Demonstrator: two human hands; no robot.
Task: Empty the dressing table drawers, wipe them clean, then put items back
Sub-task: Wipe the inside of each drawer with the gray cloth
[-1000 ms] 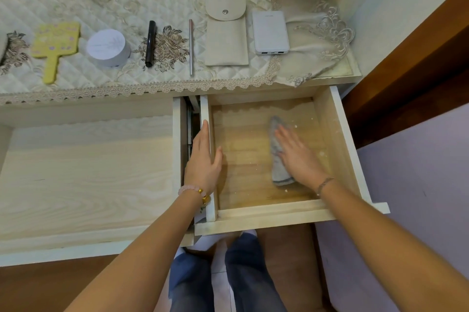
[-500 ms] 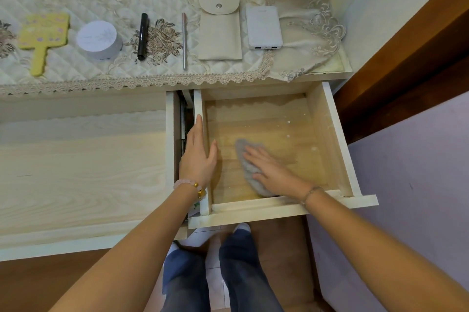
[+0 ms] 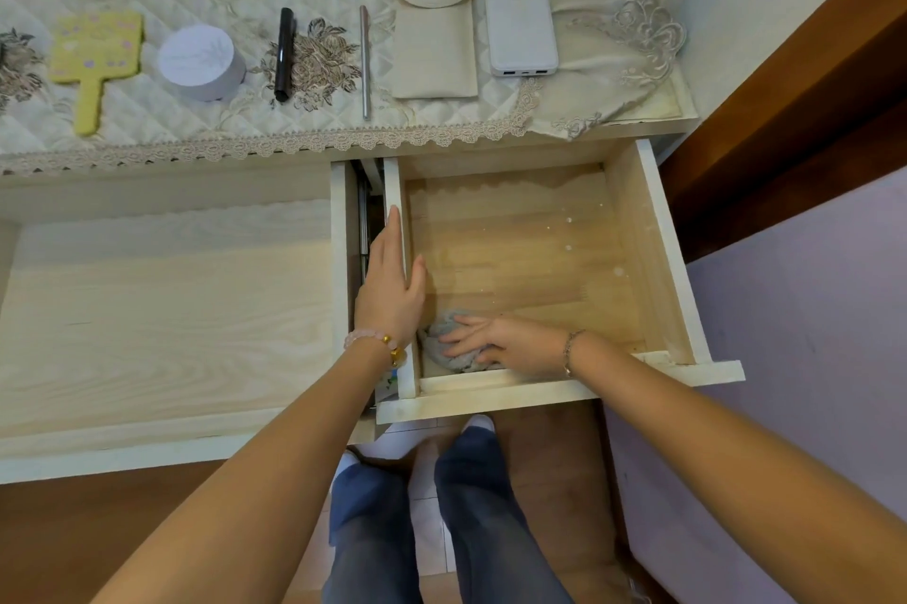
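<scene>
The right drawer (image 3: 643, 259) is pulled out, with nothing in it but a grey cloth (image 3: 441, 348) in its front left corner. My right hand (image 3: 495, 344) presses flat on the cloth, fingers spread. My left hand (image 3: 390, 289) rests over the drawer's left wall, thumb inside. The wide left drawer (image 3: 167, 309) is also pulled out and holds nothing. On the quilted tabletop lie a yellow hand mirror (image 3: 95, 58), a white round jar (image 3: 201, 61), a black tube (image 3: 284, 53), a silver pen (image 3: 364, 61), a beige pouch (image 3: 434, 31) and a white power bank (image 3: 521, 31).
A lace-edged cloth (image 3: 613, 78) hangs off the table's right corner. A wall (image 3: 805, 289) and brown wood trim stand to the right of the drawer. My legs (image 3: 461, 515) are below the drawer fronts on the floor.
My right hand has swept the cloth from the drawer's middle to its front left corner. My left hand has stayed on the drawer's left wall.
</scene>
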